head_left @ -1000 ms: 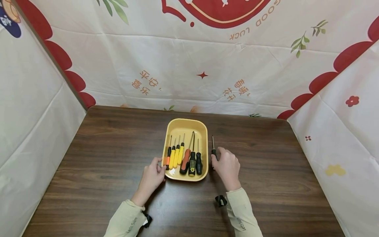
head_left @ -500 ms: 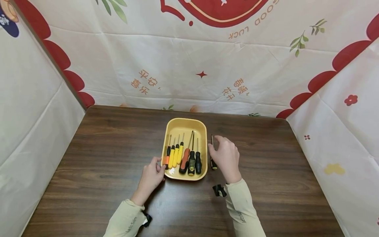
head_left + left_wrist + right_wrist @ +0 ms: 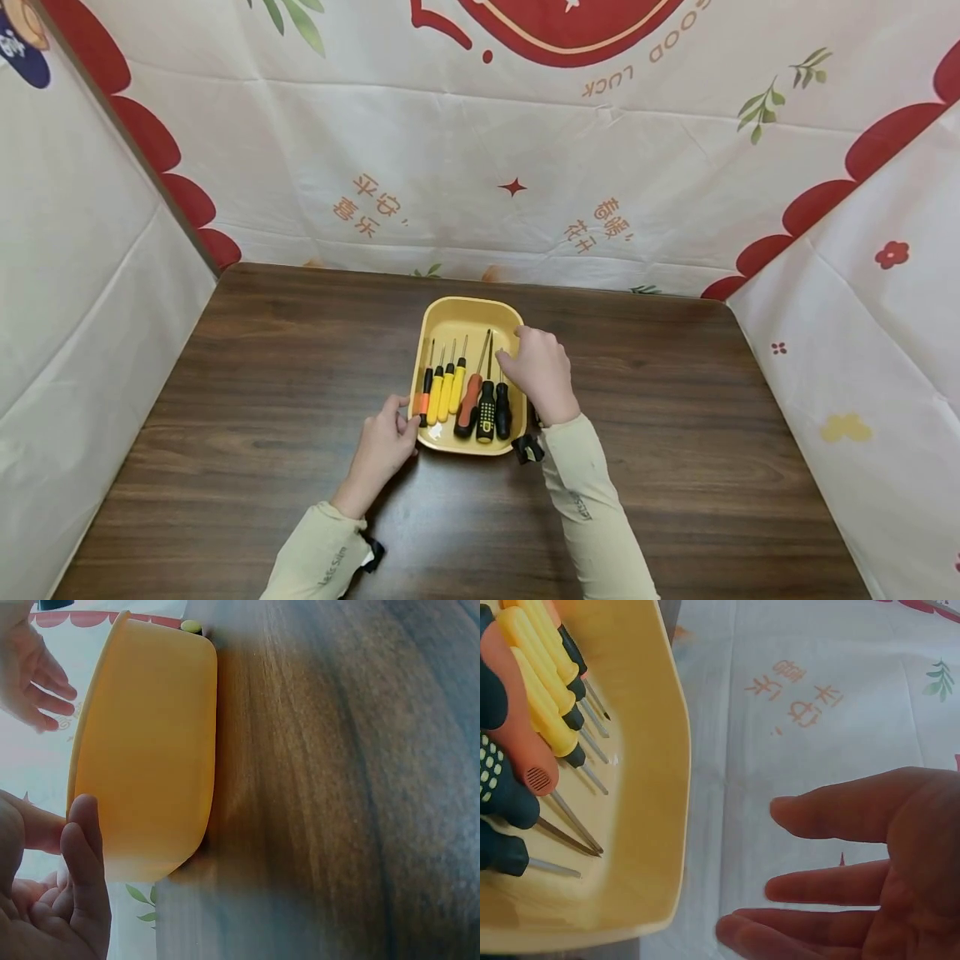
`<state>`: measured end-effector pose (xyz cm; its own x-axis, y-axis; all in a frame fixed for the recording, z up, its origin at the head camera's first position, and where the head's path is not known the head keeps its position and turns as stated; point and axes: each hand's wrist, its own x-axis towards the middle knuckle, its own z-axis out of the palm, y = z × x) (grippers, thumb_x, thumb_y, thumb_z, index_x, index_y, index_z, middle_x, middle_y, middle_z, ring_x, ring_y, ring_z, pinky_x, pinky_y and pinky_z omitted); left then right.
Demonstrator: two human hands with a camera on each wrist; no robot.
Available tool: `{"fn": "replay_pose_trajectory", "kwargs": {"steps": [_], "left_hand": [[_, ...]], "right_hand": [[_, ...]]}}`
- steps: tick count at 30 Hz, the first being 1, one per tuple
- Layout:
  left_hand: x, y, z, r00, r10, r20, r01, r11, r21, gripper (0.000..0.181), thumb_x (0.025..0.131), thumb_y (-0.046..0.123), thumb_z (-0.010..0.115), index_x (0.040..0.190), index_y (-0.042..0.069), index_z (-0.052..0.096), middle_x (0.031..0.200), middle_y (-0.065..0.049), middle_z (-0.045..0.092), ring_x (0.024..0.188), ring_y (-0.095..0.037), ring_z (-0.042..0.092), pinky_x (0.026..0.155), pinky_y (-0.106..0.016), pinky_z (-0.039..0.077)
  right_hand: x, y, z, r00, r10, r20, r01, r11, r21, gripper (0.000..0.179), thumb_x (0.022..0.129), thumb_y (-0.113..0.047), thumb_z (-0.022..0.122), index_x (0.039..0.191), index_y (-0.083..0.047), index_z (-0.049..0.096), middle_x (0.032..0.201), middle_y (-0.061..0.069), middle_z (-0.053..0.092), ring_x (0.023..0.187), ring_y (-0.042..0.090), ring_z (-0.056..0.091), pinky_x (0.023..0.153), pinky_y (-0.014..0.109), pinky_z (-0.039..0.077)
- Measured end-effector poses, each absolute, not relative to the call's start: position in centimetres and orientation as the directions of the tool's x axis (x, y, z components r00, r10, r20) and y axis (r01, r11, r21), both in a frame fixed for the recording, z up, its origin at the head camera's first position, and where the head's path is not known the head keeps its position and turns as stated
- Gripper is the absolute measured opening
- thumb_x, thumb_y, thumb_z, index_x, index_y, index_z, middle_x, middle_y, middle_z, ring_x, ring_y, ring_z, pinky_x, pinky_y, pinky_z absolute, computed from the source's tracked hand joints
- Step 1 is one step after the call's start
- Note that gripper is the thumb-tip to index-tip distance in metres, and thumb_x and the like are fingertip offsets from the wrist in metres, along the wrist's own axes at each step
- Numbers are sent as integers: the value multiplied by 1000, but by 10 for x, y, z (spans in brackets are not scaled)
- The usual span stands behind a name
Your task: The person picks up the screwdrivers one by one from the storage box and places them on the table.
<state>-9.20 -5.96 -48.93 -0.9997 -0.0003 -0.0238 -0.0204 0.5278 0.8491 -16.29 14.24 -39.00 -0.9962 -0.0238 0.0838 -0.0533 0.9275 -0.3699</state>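
Note:
A yellow plastic tray (image 3: pixel 457 312) lies on the table with several screwdrivers inside. My left hand (image 3: pixel 381 442) pinches its left rim between thumb and fingers, as the left wrist view confirms. Over the right rim hovers my right hand (image 3: pixel 542 372), fingers extended and apart with nothing between them. In the tray are a slim black-and-orange screwdriver (image 3: pixel 425 398), several yellow screwdrivers (image 3: pixel 447 396), an orange-and-black one (image 3: pixel 468 406), a black one with yellow dots (image 3: pixel 486 414) and a plain black one (image 3: pixel 503 414). Another screwdriver (image 3: pixel 192 627) lies beyond the tray's right side, mostly hidden.
The dark wooden table (image 3: pixel 300 375) extends around the tray. A white printed cloth (image 3: pixel 450 167) stands behind it and along both sides. A black wrist strap part (image 3: pixel 528 448) hangs below the right sleeve (image 3: pixel 588 500), near the tray's lower right corner.
My right hand has let go of the loose screwdriver to the right of the tray, then moved left and up over the tray's right rim. My left hand stays at the left rim.

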Motion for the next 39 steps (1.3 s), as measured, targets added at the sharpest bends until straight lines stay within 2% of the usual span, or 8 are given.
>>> {"fn": "replay_pose_trajectory", "kwargs": {"steps": [3,5,6,9,15,28,32,39], "left_hand": [[-92,-59,-489,-1000,-3,-25,-23,524,851,33,84,6,59,114,-5,51,58,-1,53,43,-8,52,42,-22,42],[-92,-59,-489,-1000,-3,-22,-20,524,851,33,83,5,59,113,-6,51,59,-1,54,43,-7,52,43,-22,43],[-92,-59,-489,-1000,-3,-17,-16,525,851,33,83,5,59,113,-6,51,59,-1,54,43,-7,52,43,-22,43],[-92,-59,-489,-1000,-8,-12,-15,525,851,32,83,5,59,113,-6,51,59,-1,54,43,-7,52,43,-22,43],[-94,-59,-489,-1000,-12,-23,-26,529,848,32,84,7,59,113,-5,52,58,0,52,43,-7,52,41,-23,40],[-94,-59,-488,-999,-4,-47,-42,523,851,33,85,7,59,114,-4,51,58,-1,52,43,-8,52,40,-23,40],[-93,-59,-488,-999,-4,-47,-42,528,848,33,85,8,58,114,-4,51,58,0,52,43,-8,52,40,-23,40],[-92,-59,-488,-999,-5,-43,-39,529,847,32,85,8,58,113,-4,52,58,0,52,43,-7,52,41,-23,40]], "right_hand": [[-170,139,-393,-997,-45,59,-65,915,-397,20,79,-19,63,73,0,59,63,9,54,47,17,45,46,31,40],[-174,137,-395,-999,-51,19,-54,908,-415,28,78,-16,62,58,-5,46,52,2,37,44,14,33,43,27,32],[-177,136,-396,-998,-54,-7,-47,908,-416,33,77,-15,61,55,-8,39,51,0,29,43,14,30,42,26,29],[-181,134,-399,-995,-59,-80,-22,915,-404,39,77,-15,62,51,-12,32,46,-3,25,40,12,29,41,25,29],[-192,130,-406,-977,-86,-195,-13,938,-345,43,78,-20,64,49,-12,34,46,-3,27,42,12,31,45,25,31],[-207,118,-419,-922,-109,-370,29,937,-348,38,76,-16,63,48,-13,38,43,-2,33,37,11,33,43,25,33],[-209,116,-425,-898,-98,-429,56,941,-333,35,77,-18,65,52,-12,42,43,-1,38,38,11,39,43,24,36],[-212,111,-439,-884,-86,-460,78,942,-326,21,74,-10,61,56,-9,51,46,2,48,38,11,46,41,22,38]]}}
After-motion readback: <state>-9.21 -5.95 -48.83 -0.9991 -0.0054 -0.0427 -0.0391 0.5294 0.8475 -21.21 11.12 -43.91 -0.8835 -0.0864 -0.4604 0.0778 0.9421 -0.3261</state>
